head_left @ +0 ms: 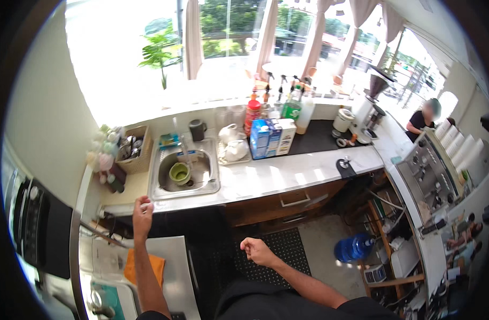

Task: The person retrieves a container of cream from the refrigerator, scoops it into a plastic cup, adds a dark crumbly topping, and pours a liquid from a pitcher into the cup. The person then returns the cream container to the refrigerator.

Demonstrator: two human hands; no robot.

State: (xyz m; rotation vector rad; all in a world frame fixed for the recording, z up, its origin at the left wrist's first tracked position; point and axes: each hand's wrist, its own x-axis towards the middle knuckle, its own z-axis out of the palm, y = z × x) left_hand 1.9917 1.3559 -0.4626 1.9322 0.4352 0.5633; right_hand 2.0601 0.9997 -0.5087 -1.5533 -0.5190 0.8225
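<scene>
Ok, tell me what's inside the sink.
A green cup sits in the sink, below the faucet. The basin floor beneath the cup is hidden.

Green cup point(179, 173) in steel-grey sink point(158, 188) (orange cloth point(157, 265) nearby).

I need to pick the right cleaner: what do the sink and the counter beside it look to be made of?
The sink looks like stainless steel with a brushed finish: grey, with soft metallic glints on its rim and basin. The counter appears to be pale stone or a laminate imitating it; it is white, smooth and glossy under the sunlight, so I cannot tell which.
</scene>
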